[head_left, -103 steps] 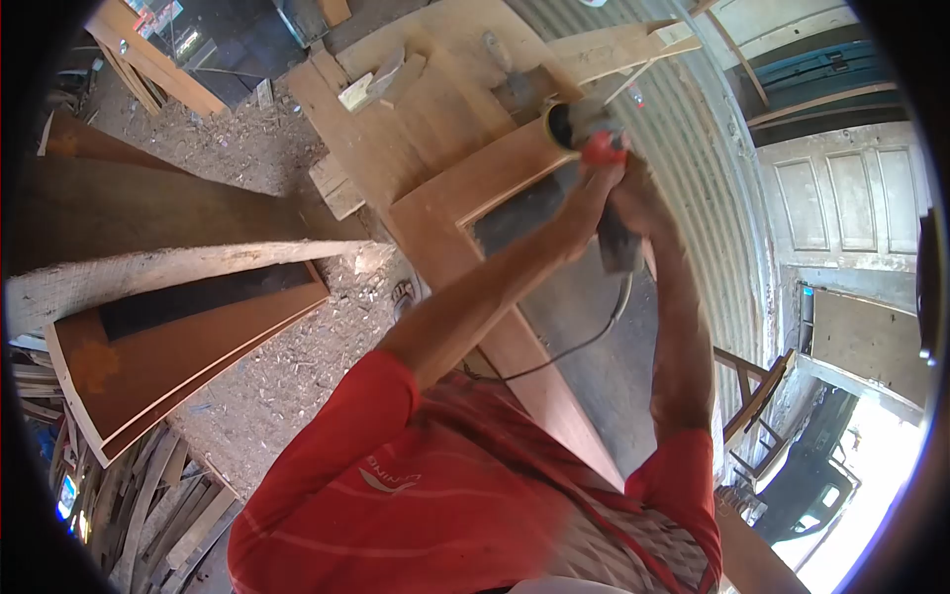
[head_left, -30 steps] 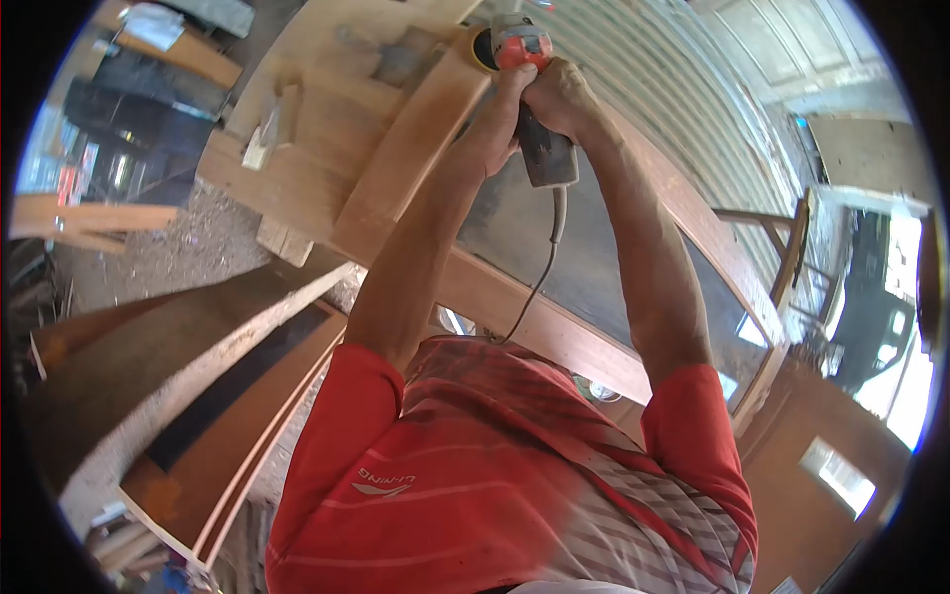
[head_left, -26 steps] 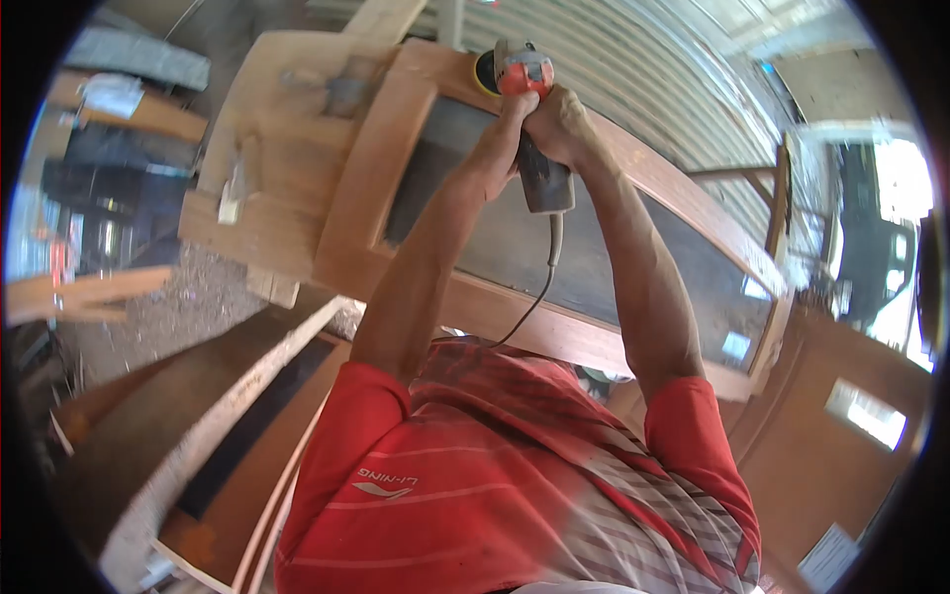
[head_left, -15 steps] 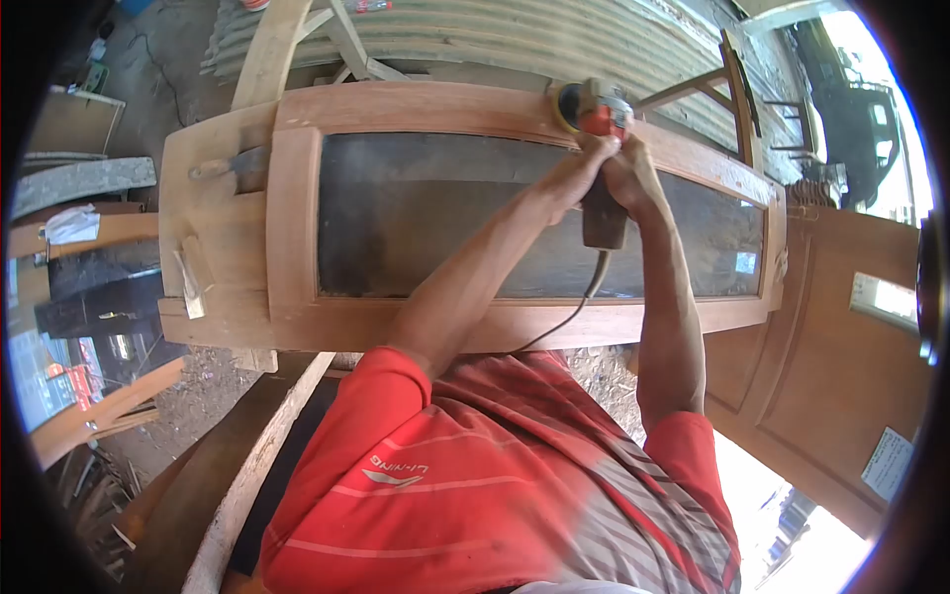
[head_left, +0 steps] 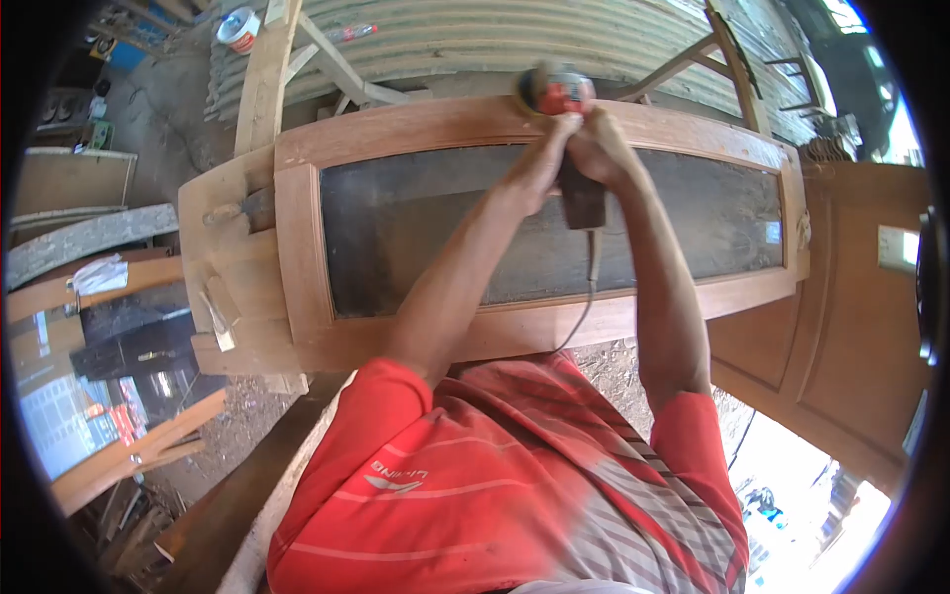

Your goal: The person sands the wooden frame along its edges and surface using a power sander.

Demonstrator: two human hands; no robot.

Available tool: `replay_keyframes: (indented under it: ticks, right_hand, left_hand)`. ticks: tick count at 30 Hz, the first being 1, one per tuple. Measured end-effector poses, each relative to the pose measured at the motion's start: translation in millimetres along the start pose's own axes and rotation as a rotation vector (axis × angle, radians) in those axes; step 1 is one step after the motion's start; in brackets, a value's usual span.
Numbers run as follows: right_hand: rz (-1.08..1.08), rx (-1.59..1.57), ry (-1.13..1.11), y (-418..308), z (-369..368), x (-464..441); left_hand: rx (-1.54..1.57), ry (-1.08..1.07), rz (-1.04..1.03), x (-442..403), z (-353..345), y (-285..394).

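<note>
Power tool [head_left: 567, 94] is now sitting mid-span on the far rail [head_left: 426, 124], coming from near its left end a few seconds ago; versus half a second ago it's drifting slightly back left. Left hand [head_left: 547, 153] and right hand [head_left: 604, 151] are travelling with it. Door [head_left: 300, 238] is lying across the view, not slanting as earlier. White bucket [head_left: 237, 32] is coming fully into frame.

Pretty messy place tbh. Got corrugated sheeting [head_left: 515, 45] across the far side, a white bucket [head_left: 237, 32] and a bottle [head_left: 353, 33] back there, debris-littered floor [head_left: 247, 421] at left, a brown panelled door [head_left: 851, 282] on the right, plus crazy bright light [head_left: 826, 540] lower right.
</note>
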State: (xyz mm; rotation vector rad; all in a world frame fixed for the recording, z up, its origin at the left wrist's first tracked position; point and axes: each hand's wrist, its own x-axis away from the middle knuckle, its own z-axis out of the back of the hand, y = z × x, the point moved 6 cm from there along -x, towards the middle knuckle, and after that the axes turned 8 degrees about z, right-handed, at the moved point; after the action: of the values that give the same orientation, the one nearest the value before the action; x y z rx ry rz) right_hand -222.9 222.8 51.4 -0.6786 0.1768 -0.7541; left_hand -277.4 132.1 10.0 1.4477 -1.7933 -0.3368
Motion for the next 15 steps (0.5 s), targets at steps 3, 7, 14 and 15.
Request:
replay_keyframes:
  ticks: [3, 7, 14, 15]
  right_hand:
    - [-0.011, 0.013, -0.049, -64, -38, -4]
    - [0.126, -0.066, -0.034, -121, -75, -10]
    - [-0.004, -0.047, -0.065, -58, -23, 2]
    - [-0.047, -0.054, -0.038, -37, -7, 7]
  left_hand:
    - [0.105, 0.062, -0.038, 42, 45, 15]
    - [0.165, 0.112, -0.123, 90, 85, 34]
    - [0.126, 0.039, -0.047, 38, 31, 9]
    - [0.094, 0.014, -0.032, 23, 11, 3]
